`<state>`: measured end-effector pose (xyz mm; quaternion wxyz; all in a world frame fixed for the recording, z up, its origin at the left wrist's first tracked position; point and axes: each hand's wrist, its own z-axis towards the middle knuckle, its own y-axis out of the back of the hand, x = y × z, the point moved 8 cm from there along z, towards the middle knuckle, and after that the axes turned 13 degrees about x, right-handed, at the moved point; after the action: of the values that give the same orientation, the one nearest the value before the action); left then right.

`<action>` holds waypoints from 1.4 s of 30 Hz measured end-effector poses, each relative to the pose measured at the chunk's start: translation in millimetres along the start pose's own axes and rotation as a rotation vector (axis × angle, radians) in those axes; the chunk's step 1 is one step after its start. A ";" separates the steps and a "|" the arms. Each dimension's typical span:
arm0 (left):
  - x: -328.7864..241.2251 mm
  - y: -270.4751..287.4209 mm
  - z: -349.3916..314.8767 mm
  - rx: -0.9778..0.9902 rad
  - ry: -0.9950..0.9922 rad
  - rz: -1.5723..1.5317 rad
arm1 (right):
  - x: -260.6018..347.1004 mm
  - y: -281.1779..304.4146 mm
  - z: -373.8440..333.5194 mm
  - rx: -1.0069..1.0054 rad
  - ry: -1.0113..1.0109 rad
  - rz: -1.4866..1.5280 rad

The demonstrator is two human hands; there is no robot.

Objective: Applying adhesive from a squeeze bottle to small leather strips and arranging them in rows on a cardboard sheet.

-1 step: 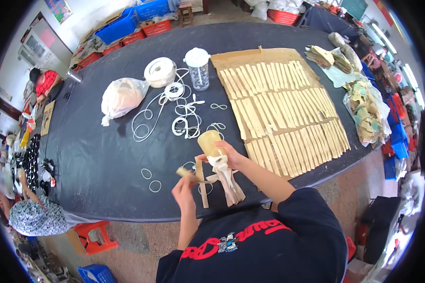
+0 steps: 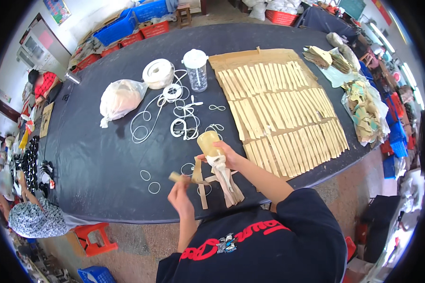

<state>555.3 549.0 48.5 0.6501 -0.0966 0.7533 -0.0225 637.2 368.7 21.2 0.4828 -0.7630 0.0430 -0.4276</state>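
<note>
My right hand (image 2: 227,154) is closed around a pale yellow cylinder (image 2: 208,140) with a whitish, wrapped-looking lower part. Below it several beige strips (image 2: 229,188) fan out toward the table's front edge. My left hand (image 2: 180,194) is pinched on a short tan stick-like piece (image 2: 175,177), blurred, whose kind I cannot make out. Between my hands a loose tan strip (image 2: 198,170) stands up, and another narrow strip (image 2: 204,198) lies on the dark table. A white cord loop (image 2: 187,169) is close by.
A cardboard sheet (image 2: 236,58) with rows of tan strips lies to the right. Farther off are a lidded clear jug (image 2: 198,78), a white tape roll (image 2: 157,73), tangled white cord (image 2: 139,127) and a filled plastic bag (image 2: 123,99). Another person (image 2: 38,217) sits at the left.
My left hand has shifted a little left and downward with the tan piece. The strip between my hands shows more openly. My right hand and the cylinder stay nearly in place.
</note>
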 end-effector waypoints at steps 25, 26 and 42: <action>-124.9 -109.1 11.5 0.438 0.086 -0.139 | 220.2 -108.3 -130.3 -0.422 0.816 -0.806; -122.5 -113.7 11.8 0.444 0.097 -0.145 | 225.0 -114.4 -138.3 -0.464 0.838 -0.879; -111.3 -158.4 -2.8 0.641 0.164 -0.116 | 238.6 -94.8 -186.4 -0.470 0.986 -0.468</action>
<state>586.1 413.0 182.8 0.5824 0.0720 0.7508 -0.3030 625.4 174.3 271.6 0.1170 -0.5501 0.1865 -0.8056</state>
